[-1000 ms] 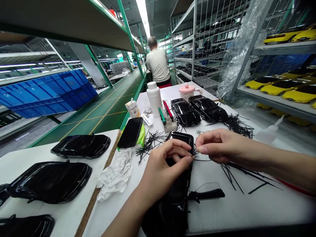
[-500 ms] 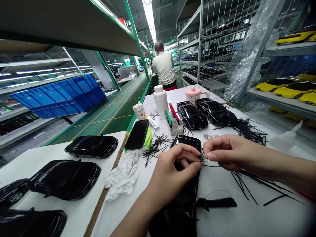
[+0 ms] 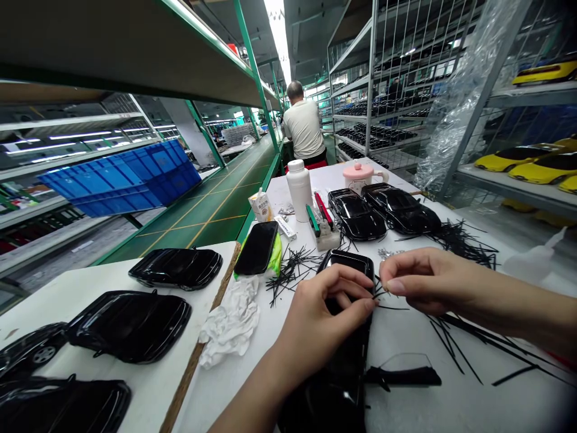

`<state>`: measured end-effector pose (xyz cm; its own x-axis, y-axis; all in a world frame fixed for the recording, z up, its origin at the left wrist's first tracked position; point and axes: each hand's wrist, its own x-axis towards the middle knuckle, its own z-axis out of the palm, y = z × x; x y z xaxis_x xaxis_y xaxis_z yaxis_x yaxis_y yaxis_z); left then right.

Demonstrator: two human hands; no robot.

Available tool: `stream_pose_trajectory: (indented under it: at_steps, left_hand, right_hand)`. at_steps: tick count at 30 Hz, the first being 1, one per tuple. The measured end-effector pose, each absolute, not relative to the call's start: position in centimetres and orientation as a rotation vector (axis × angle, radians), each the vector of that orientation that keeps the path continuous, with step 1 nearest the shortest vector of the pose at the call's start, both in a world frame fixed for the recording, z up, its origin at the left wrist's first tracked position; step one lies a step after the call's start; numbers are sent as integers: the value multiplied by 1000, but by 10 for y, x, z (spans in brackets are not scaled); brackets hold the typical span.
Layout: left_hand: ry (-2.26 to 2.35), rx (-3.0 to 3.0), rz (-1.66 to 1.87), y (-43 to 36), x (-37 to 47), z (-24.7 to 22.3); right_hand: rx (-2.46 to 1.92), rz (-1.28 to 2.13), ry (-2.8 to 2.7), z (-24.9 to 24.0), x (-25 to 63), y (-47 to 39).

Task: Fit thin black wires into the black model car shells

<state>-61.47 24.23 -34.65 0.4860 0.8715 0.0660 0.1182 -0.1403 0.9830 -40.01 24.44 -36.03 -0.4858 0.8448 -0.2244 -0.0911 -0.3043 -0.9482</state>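
1. Your left hand (image 3: 322,313) lies on the black car shell (image 3: 336,361) at the middle of the tabletop's near edge, thumb and forefinger pressed together at the shell's right flank, pinching the end of a thin black strip (image 3: 392,308) as far as can be seen.
2. Your right hand (image 3: 421,279) meets it from the right, fingertips closed on the same small spot; whether it grips the strip or something smaller, you cannot tell.
3. The shell points away from you, its far end just short of the tool stand (image 3: 325,231). A loose door part (image 3: 403,376) lies just right of it, unattached.
4. Done so far, judging by the layout: two shells (image 3: 383,213) sit finished-looking toward the far right, more shells (image 3: 130,325) on the left tabletop.
5. Left: this strip is not yet seated, and many loose strips (image 3: 464,237) remain scattered right and behind.
6. A phone (image 3: 256,248), rag (image 3: 229,325) and white bottle (image 3: 300,189) stand to the left and beyond.
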Motion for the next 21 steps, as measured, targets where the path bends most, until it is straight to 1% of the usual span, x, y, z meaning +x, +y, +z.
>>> stream_pose_trajectory:
  at_steps: [21]
  left_hand:
    - [865,1610,803,243,-615,-347]
  right_hand:
    - [-1085,1838,-1293,-355,-407,241]
